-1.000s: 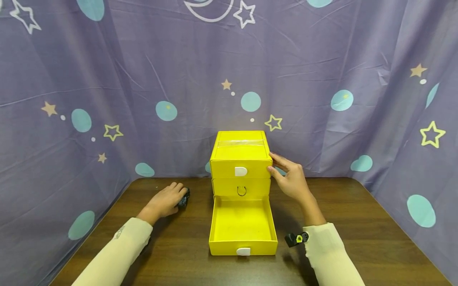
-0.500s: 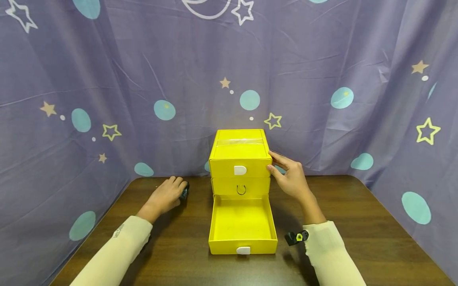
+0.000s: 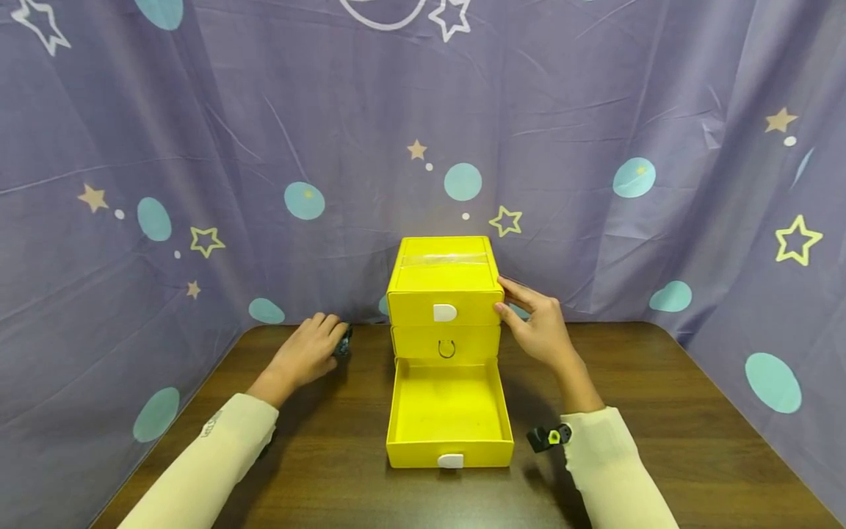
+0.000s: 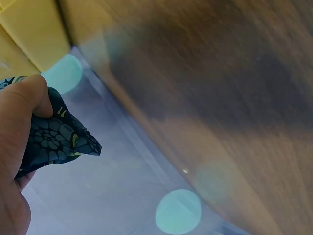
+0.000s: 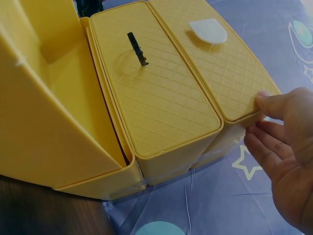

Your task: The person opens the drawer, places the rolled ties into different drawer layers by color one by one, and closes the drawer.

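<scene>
A yellow three-drawer box (image 3: 444,268) stands on the table, its bottom drawer (image 3: 449,404) pulled out and bare inside. The top and middle drawers are closed. My right hand (image 3: 538,327) holds the box's upper right front corner, thumb on the top drawer's front (image 5: 234,73) and fingers along the side. Left of the box, my left hand (image 3: 307,353) grips a dark cloth piece (image 4: 54,137) with a blue-grey flower pattern. The cloth bunches between thumb and fingers, and part of it is hidden by the hand.
White tabs mark the top drawer (image 3: 445,313) and bottom drawer; a dark ring-shaped pull (image 3: 446,349) sits on the middle one. A purple curtain (image 3: 562,110) with stars and dots hangs behind the brown wooden table (image 3: 661,426). Clear tape runs across the box top.
My left hand has moved slightly farther back over the table with the cloth. The right hand stays at the box corner, and the head view has tilted a little.
</scene>
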